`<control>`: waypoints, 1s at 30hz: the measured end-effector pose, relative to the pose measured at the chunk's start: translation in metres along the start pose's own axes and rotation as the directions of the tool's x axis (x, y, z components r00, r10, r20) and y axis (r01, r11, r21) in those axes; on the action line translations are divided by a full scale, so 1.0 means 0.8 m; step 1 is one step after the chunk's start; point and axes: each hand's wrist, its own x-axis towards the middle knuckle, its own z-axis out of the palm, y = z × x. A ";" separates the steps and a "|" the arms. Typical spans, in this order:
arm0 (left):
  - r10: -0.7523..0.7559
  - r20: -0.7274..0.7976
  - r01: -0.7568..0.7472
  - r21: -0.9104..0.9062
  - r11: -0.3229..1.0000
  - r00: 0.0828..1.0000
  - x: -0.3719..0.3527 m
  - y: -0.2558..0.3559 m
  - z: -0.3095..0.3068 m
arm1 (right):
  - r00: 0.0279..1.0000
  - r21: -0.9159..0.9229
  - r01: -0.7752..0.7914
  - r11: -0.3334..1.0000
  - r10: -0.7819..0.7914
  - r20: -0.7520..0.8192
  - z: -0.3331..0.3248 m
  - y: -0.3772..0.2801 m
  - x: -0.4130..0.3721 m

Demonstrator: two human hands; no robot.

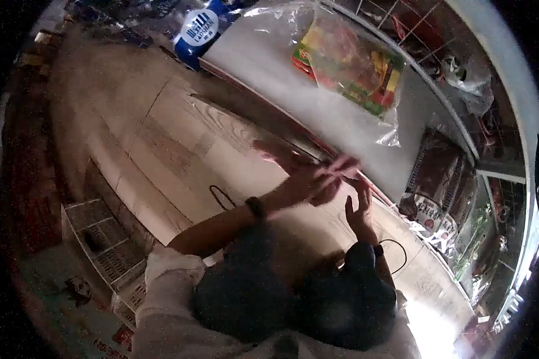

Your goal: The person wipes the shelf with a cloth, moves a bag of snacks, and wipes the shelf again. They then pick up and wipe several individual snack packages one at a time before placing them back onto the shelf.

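My left hand point(317, 181), with a dark band at its wrist, reaches across the front of my body near the red-edged grey surface point(317, 116). Its fingers are stretched out and blurred by motion, with nothing distinct in them. Close beside it on the right, my right hand point(360, 209) is raised, thumb and fingers apart and holding nothing. The fingertips of both hands nearly meet in this view. Below them lies a pale wood-grain surface point(209, 137). Dark cloth covers my knees point(347, 299).
A clear plastic bag with colourful printed packaging point(347, 66) lies on the grey surface. A blue and white LAOSHAN item point(199, 30) sits at its far left end. Dark packages point(440, 173) lie at right, beside a wire grid point(419, 30). White baskets point(105, 239) stand at lower left.
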 end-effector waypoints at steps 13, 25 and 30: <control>0.199 0.196 -0.279 0.647 0.710 0.960 -0.007 -0.038 -0.005 | 0.998 0.005 -0.002 1.000 0.001 0.060 0.001 -0.007 0.003; -0.357 -0.122 0.347 0.646 0.679 0.926 -0.074 -0.142 -0.114 | 0.996 -0.069 0.012 0.998 -0.006 0.086 0.001 -0.002 -0.002; -0.298 -0.716 0.729 0.416 0.544 0.631 -0.080 -0.166 -0.145 | 0.984 -0.082 0.018 0.996 -0.003 0.179 -0.006 -0.006 -0.004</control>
